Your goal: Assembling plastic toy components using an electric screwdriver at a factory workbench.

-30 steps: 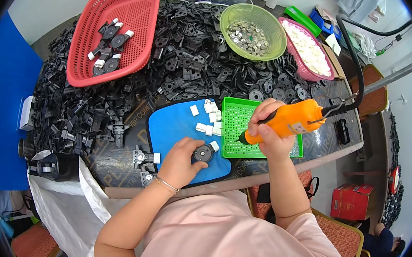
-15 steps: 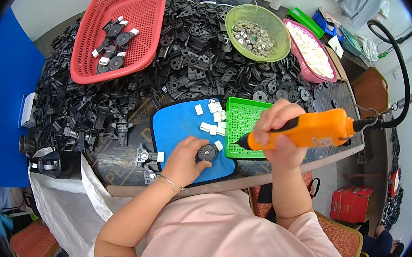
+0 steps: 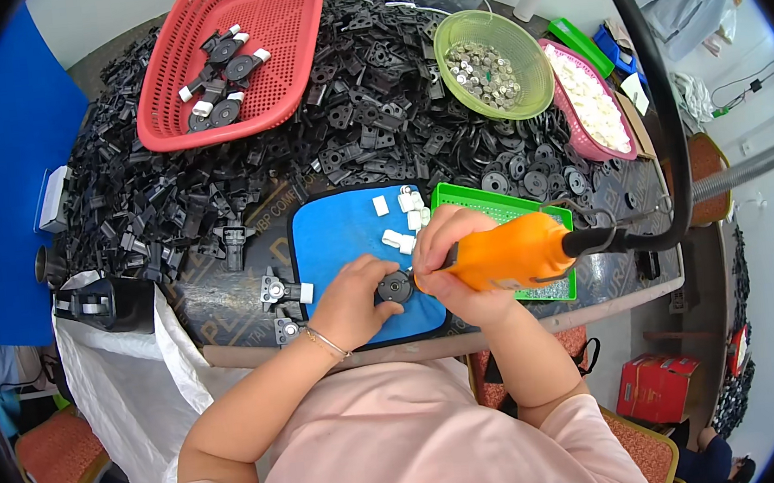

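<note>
My left hand (image 3: 348, 303) is closed on a part with a black wheel (image 3: 396, 287), pressing it on the blue mat (image 3: 330, 233). My right hand (image 3: 459, 267) grips an orange electric screwdriver (image 3: 520, 251), tilted with its tip end toward the wheel. The tip is hidden by my fingers, so contact with the part cannot be made out. Several small white plastic blocks (image 3: 396, 241) lie on the mat above the wheel. Just left of the mat sit two black brackets with metal faces, one with a white end (image 3: 305, 293).
A green perforated tray (image 3: 476, 196) stands beside my right hand. Black plastic parts (image 3: 347, 115) are heaped behind, around a red basket (image 3: 296, 73) with wheel assemblies. Farther right stand a yellow-green basket (image 3: 535, 87) of metal pieces and a pink basket (image 3: 583, 143). A black cable (image 3: 664, 122) hangs at right.
My right hand has brought the screwdriver left from over the green tray to beside the wheel. The cable has swung left with it. My left hand still grips the part.
</note>
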`<action>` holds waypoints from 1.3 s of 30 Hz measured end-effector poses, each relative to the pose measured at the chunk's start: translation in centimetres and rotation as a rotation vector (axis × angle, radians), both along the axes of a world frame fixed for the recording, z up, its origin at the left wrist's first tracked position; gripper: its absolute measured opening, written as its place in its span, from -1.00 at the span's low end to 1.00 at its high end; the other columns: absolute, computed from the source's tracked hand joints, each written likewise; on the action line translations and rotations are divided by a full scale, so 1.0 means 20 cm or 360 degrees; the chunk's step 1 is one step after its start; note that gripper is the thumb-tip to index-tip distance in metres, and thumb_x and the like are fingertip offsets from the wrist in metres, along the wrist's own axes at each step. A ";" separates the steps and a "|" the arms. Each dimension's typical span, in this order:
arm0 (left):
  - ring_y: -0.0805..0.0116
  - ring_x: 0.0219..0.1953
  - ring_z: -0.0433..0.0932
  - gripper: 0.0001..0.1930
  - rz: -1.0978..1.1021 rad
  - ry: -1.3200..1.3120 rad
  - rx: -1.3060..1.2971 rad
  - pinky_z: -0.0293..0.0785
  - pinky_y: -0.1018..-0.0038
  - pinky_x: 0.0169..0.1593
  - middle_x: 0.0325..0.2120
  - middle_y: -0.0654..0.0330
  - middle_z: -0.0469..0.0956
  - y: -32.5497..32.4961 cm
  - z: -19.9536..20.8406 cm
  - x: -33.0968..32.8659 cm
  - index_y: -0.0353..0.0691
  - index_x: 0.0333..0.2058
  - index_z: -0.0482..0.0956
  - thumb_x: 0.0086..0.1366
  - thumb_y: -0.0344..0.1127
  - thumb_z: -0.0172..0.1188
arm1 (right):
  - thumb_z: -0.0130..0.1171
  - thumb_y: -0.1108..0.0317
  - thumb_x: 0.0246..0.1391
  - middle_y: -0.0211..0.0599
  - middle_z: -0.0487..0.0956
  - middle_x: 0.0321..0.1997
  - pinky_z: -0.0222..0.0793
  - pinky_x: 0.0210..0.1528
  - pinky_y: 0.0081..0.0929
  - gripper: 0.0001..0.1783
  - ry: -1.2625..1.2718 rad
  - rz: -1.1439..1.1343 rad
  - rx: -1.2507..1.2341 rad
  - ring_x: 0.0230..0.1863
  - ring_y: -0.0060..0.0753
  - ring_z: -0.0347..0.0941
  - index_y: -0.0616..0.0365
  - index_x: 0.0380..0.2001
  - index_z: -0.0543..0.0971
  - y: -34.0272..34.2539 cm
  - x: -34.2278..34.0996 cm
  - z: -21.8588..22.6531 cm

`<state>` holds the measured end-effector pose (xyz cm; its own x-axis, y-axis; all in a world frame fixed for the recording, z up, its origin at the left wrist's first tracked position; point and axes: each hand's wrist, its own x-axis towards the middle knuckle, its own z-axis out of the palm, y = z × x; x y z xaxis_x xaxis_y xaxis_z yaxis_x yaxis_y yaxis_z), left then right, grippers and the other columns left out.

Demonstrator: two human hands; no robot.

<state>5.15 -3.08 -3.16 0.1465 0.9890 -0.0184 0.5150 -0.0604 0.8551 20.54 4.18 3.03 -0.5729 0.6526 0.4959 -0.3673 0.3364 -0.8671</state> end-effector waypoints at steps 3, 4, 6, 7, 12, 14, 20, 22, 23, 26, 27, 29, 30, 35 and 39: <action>0.02 -0.16 0.42 -0.51 -0.0005 0.0037 -0.0038 0.37 0.30 -0.08 -0.28 0.05 0.45 0.00 0.01 0.00 -0.30 -0.16 0.48 -0.16 -0.42 0.38 | 0.20 0.61 -0.18 -0.26 0.38 -0.44 0.35 -0.47 -0.63 -0.78 -0.0030 -0.0003 0.0029 -0.49 -0.50 0.37 0.18 -0.44 0.39 0.01 0.00 -0.01; 0.02 -0.16 0.42 -0.51 -0.0017 0.0038 -0.0030 0.36 0.30 -0.07 -0.28 0.05 0.45 0.01 0.01 0.00 -0.29 -0.16 0.48 -0.16 -0.43 0.38 | 0.20 0.61 -0.18 -0.26 0.38 -0.44 0.35 -0.47 -0.63 -0.78 -0.0026 0.0001 0.0030 -0.49 -0.50 0.37 0.18 -0.44 0.39 0.02 0.00 -0.01; 0.02 -0.15 0.42 -0.51 -0.0024 0.0048 -0.0022 0.36 0.30 -0.07 -0.28 0.05 0.45 0.00 0.02 0.01 -0.28 -0.16 0.49 -0.16 -0.43 0.37 | 0.25 0.52 -0.17 -0.24 0.40 -0.43 0.37 -0.47 -0.64 -0.77 -0.0005 0.0015 0.0123 -0.47 -0.50 0.38 0.18 -0.43 0.40 0.03 0.00 0.00; 0.02 -0.14 0.42 -0.51 -0.0016 0.0053 -0.0047 0.36 0.30 -0.06 -0.27 0.05 0.45 0.00 0.01 0.00 -0.28 -0.16 0.48 -0.15 -0.43 0.37 | 0.25 0.52 -0.17 -0.24 0.40 -0.43 0.37 -0.47 -0.64 -0.77 0.0004 0.0024 0.0123 -0.47 -0.50 0.38 0.18 -0.43 0.40 0.04 0.00 0.01; 0.03 -0.14 0.44 -0.51 -0.0024 0.0150 0.0007 0.39 0.29 -0.07 -0.24 0.05 0.47 0.00 0.01 0.00 -0.22 -0.14 0.47 -0.14 -0.44 0.36 | 0.26 0.25 -0.09 -0.27 0.36 -0.32 0.33 -0.46 -0.54 -0.66 0.0620 0.0192 -0.0190 -0.49 -0.47 0.36 0.16 -0.35 0.37 0.09 0.09 0.14; 0.02 -0.13 0.44 -0.50 0.0055 0.0279 0.0097 0.38 0.29 -0.05 -0.21 0.05 0.47 0.01 0.08 -0.05 -0.22 -0.12 0.47 -0.14 -0.44 0.36 | 0.23 0.30 -0.08 -0.26 0.34 -0.32 0.29 -0.43 -0.53 -0.69 0.0708 0.0078 -0.0272 -0.49 -0.47 0.33 0.17 -0.33 0.35 0.10 0.15 0.17; -0.01 -0.02 0.37 -0.43 0.0291 0.0723 0.0415 0.33 0.25 0.05 -0.08 0.00 0.41 0.06 0.13 -0.32 -0.21 -0.05 0.45 -0.14 -0.38 0.36 | 0.20 0.31 -0.08 -0.27 0.32 -0.32 0.27 -0.40 -0.54 -0.69 0.0616 -0.0199 -0.0303 -0.48 -0.48 0.30 0.16 -0.31 0.33 0.10 0.27 0.08; -0.01 0.03 0.31 -0.37 0.0309 0.0787 0.0175 0.31 0.24 0.08 -0.02 -0.02 0.34 -0.02 0.19 -0.37 -0.21 -0.05 0.45 -0.20 -0.29 0.42 | 0.16 0.29 -0.05 -0.30 0.30 -0.32 0.25 -0.37 -0.55 -0.70 0.0598 -0.0262 -0.0269 -0.46 -0.50 0.28 0.15 -0.30 0.32 0.09 0.30 0.07; -0.01 0.03 0.31 -0.37 0.0304 0.0792 0.0171 0.31 0.24 0.08 -0.02 -0.02 0.34 -0.05 0.21 -0.37 -0.21 -0.05 0.45 -0.20 -0.29 0.42 | 0.16 0.29 -0.05 -0.30 0.30 -0.32 0.25 -0.37 -0.55 -0.70 0.0603 -0.0265 -0.0274 -0.46 -0.50 0.28 0.15 -0.30 0.32 0.09 0.31 0.07; -0.01 0.02 0.30 -0.31 0.0271 0.1083 -0.0127 0.35 0.25 0.04 -0.03 -0.02 0.32 -0.13 0.22 -0.35 -0.23 -0.07 0.45 -0.24 -0.15 0.45 | 0.16 0.30 -0.05 -0.30 0.30 -0.32 0.26 -0.37 -0.54 -0.70 0.0632 -0.0322 -0.0280 -0.47 -0.50 0.28 0.15 -0.30 0.32 0.10 0.33 0.06; -0.01 0.02 0.30 -0.31 0.0267 0.1085 -0.0123 0.35 0.25 0.04 -0.03 -0.02 0.32 -0.13 0.21 -0.33 -0.23 -0.07 0.45 -0.24 -0.15 0.45 | 0.16 0.30 -0.06 -0.30 0.30 -0.32 0.26 -0.37 -0.54 -0.69 0.0636 -0.0317 -0.0285 -0.47 -0.50 0.27 0.15 -0.29 0.32 0.10 0.33 0.05; 0.00 -0.01 0.32 -0.37 0.0296 0.1052 -0.0223 0.37 0.25 0.01 -0.09 0.00 0.34 -0.13 0.18 -0.31 -0.26 -0.10 0.45 -0.19 -0.15 0.42 | 0.17 0.30 -0.06 -0.31 0.30 -0.33 0.26 -0.37 -0.54 -0.69 0.0646 -0.0307 -0.0283 -0.48 -0.50 0.27 0.15 -0.29 0.32 0.09 0.32 0.06; 0.00 -0.05 0.33 -0.44 0.0298 0.1077 -0.0217 0.38 0.25 0.00 -0.13 0.00 0.34 -0.12 0.16 -0.30 -0.29 -0.14 0.45 -0.14 -0.18 0.38 | 0.17 0.30 -0.06 -0.31 0.30 -0.33 0.26 -0.38 -0.54 -0.69 0.0629 -0.0295 -0.0271 -0.48 -0.50 0.27 0.15 -0.29 0.32 0.09 0.31 0.06; 0.00 -0.08 0.34 -0.53 0.0238 0.1017 -0.0001 0.41 0.25 -0.06 -0.18 -0.02 0.34 -0.09 0.20 -0.26 -0.30 -0.20 0.43 -0.15 -0.29 0.31 | 0.18 0.30 -0.06 -0.30 0.31 -0.34 0.26 -0.38 -0.54 -0.69 0.0615 -0.0337 -0.0257 -0.48 -0.50 0.27 0.15 -0.30 0.33 0.06 0.34 0.07; 0.01 -0.13 0.38 -0.60 -0.0113 0.0787 0.0271 0.43 0.24 -0.13 -0.23 0.00 0.34 -0.06 0.20 -0.09 -0.30 -0.28 0.39 -0.17 -0.39 0.24 | 0.18 0.30 -0.07 -0.30 0.31 -0.34 0.26 -0.39 -0.54 -0.70 0.0631 -0.0375 -0.0284 -0.48 -0.50 0.27 0.14 -0.31 0.33 0.06 0.35 0.07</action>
